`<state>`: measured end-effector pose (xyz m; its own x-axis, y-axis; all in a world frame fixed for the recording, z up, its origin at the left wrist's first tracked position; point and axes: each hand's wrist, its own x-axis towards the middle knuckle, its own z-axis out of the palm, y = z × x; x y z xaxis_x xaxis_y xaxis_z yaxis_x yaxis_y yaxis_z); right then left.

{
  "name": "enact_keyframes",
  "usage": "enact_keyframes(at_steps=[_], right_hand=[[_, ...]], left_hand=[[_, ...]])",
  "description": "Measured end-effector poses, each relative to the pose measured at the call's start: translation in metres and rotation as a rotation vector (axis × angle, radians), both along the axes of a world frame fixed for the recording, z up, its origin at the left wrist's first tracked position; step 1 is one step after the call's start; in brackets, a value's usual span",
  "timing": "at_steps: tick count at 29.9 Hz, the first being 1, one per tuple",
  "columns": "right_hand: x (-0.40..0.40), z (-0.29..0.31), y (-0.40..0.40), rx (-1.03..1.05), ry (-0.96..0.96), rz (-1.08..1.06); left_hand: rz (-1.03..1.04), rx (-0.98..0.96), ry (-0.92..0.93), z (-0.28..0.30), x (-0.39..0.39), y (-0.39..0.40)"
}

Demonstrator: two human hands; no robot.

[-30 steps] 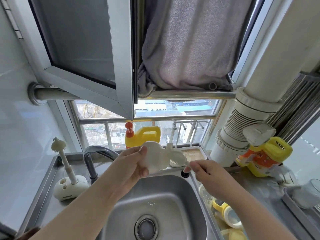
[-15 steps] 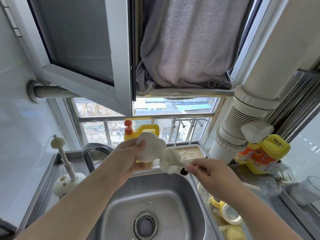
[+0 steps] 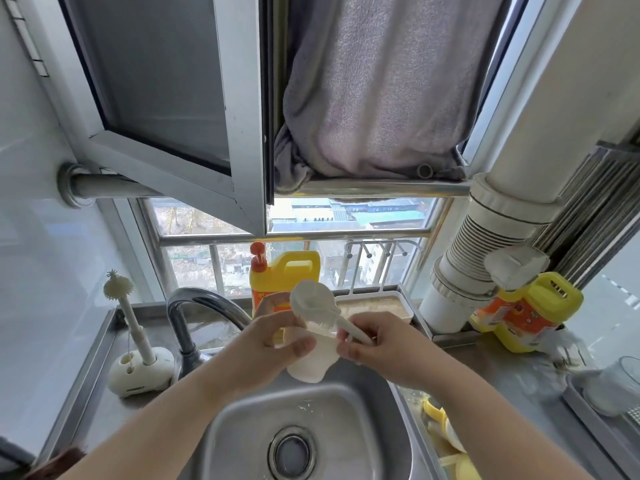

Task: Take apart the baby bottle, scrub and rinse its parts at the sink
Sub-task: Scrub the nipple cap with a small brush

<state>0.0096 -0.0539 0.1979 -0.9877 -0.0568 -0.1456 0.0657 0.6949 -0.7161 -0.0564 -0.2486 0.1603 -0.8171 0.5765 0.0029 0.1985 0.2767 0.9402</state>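
Above the sink [image 3: 349,403], the left hand [image 3: 263,348] grips a white bottle part [image 3: 311,358] (which part is unclear), presumably so suds drip into the basin. The right hand [image 3: 377,344] pinches the brush [image 3: 318,306] handle, bristles against the part.

A stainless steel counter [image 3: 491,362] surrounds the sink [image 3: 346,410] and carries a white brush stand [image 3: 140,370] left of the faucet [image 3: 194,317], a yellow detergent jug [image 3: 526,313] at right, and a tray [image 3: 595,420] at the far right edge.
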Motion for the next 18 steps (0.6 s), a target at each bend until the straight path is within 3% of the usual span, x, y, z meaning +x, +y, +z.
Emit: enact_keyframes(at_steps=[3,7,10,15,18], right_hand=[[-0.001,-0.007,-0.007,-0.031,0.003,0.004],[-0.004,-0.007,-0.014,-0.092,0.076,-0.066],[-0.005,-0.003,-0.021,-0.146,0.108,-0.076],[-0.001,0.007,-0.016,-0.182,0.073,-0.036],[0.001,0.019,0.013,-0.040,0.067,-0.103]], left_hand=[[0.047,0.035,-0.120,-0.007,-0.001,-0.001],[0.066,0.060,-0.418,-0.004,0.002,0.002],[0.090,0.264,-0.599,-0.002,0.002,0.007],[0.100,0.430,-0.601,0.005,-0.007,0.004],[0.057,0.382,-0.534,0.010,-0.013,-0.006]])
